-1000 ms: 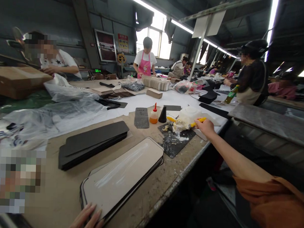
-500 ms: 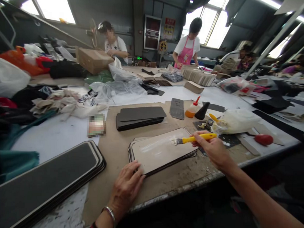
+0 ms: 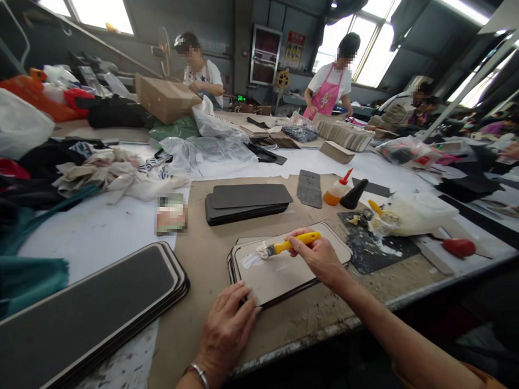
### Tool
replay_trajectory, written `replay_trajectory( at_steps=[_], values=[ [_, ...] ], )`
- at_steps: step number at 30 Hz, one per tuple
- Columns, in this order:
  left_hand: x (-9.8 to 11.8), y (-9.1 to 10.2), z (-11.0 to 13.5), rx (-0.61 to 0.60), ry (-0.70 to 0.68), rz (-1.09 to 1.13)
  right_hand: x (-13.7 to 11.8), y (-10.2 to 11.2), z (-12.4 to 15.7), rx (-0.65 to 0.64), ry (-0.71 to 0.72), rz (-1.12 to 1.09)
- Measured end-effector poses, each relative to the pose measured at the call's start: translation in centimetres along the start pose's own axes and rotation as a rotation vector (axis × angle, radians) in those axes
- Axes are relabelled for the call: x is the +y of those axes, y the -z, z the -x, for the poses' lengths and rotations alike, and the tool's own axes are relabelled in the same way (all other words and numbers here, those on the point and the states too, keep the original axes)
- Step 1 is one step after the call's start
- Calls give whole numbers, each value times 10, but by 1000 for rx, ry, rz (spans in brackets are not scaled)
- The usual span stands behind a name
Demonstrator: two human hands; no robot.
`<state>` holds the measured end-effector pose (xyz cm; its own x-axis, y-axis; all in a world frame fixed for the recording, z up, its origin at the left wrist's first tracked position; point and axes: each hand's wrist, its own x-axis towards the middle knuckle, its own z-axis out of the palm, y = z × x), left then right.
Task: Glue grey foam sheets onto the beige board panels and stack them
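Note:
My right hand [image 3: 316, 254] is closed round the yellow handle of a paintbrush [image 3: 292, 243]. White paste coats its bristles, which touch the upper left part of a beige board [image 3: 282, 277] with rounded corners. A streak of wet white paste shows on that board, the top one of a stack with dark edges. My left hand [image 3: 229, 324] lies at the stack's near left corner, fingers stretched out and their tips touching the board's edge. To the right, smeared paste covers a dark sheet [image 3: 363, 257] beside a whitish plastic container [image 3: 424, 214] holding another yellow-handled tool [image 3: 375, 207].
Dark grey boards [image 3: 251, 197] are piled behind the beige stack. Long dark panels [image 3: 81, 307] lie at the left. Near the back stand an orange glue bottle [image 3: 337, 188] and a black cone [image 3: 354, 194]. A red object [image 3: 459, 247] is at right. Co-workers stand across the table.
My right hand has drawn the brush leftward across the beige board, uncovering the dark pasted sheet. My left hand stays at the corner. The whole view has shifted slightly.

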<state>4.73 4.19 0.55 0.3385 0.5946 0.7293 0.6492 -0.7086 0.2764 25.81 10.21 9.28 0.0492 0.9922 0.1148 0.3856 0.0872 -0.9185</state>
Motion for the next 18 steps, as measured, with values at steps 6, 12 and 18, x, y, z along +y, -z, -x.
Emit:
replay_trajectory(
  at_steps=[6, 12, 18],
  values=[
    [-1, -1, -1, 16, -17, 12, 37, 70, -14, 262, -43, 176],
    [-1, 0, -1, 33, -37, -19, 57, 126, -7, 456, -99, 393],
    [0, -2, 1, 38, -3, 15, 31, 84, 30, 390, -17, 560]
  ],
)
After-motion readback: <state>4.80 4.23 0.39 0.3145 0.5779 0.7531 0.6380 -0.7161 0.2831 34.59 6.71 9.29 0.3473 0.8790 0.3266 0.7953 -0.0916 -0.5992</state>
